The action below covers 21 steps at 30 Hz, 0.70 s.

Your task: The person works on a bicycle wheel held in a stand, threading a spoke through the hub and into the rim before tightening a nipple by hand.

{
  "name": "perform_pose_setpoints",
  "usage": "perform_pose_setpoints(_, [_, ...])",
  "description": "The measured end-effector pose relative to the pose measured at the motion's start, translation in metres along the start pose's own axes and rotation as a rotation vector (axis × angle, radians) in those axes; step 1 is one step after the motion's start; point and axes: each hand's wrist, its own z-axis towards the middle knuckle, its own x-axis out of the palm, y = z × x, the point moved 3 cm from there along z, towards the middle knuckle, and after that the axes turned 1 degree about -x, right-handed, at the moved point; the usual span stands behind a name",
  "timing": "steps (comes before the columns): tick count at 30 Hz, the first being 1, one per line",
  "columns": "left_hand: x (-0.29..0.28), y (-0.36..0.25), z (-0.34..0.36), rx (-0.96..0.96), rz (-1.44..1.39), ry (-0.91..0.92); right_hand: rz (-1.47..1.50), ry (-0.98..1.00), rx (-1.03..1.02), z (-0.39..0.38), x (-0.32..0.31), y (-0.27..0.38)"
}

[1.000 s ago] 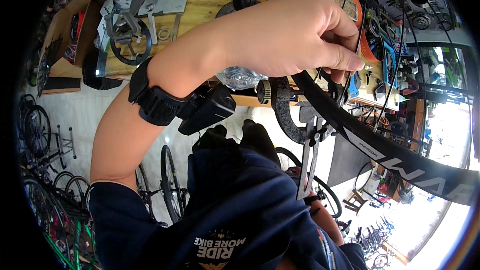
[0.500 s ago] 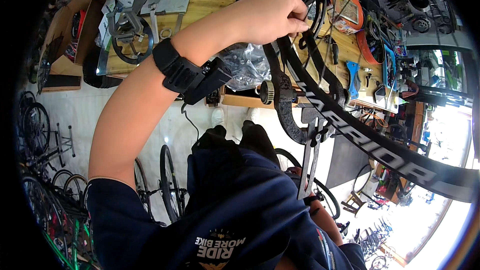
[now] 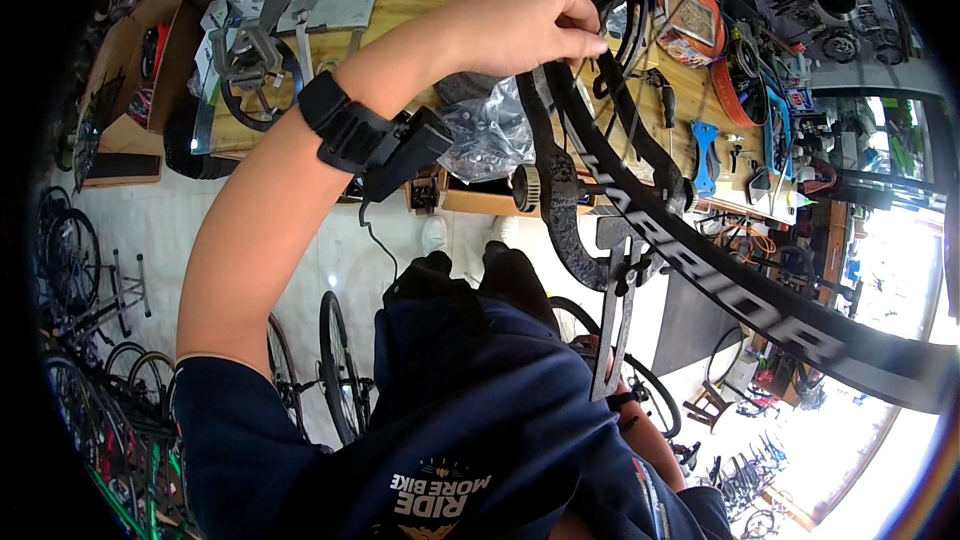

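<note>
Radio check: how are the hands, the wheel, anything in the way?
Left hand at bicycle wheel rim, grip unclear. Right hand mostly hidden behind slotted bracket. Wheel between truing stand arms, close on both sides.

Strong white light floods in from my right, washing out that side in glare, while my dark navy short-sleeved shirt (image 3: 480, 380) stays dim. The crumpled clear plastic bag (image 3: 490, 135) glints, and pale letters look soft on the curved black wheel rim (image 3: 720, 285); fisheye distortion bends my view's edges into black corners.
</note>
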Motion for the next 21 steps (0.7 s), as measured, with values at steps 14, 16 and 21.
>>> perform_pose_setpoints(14, [0.002, -0.091, -0.021, 0.149, -0.426, 0.157, -0.427, -0.077, -0.109, 0.016, 0.001, -0.006])
perform_pose_setpoints(16, [-0.001, -0.096, -0.022, 0.194, -0.418, 0.129, -0.411, -0.08, -0.107, 0.018, 0.001, -0.009])
perform_pose_setpoints(21, [-0.001, -0.089, -0.023, 0.064, -0.351, 0.158, -0.422, -0.099, -0.054, 0.024, -0.003, -0.022])
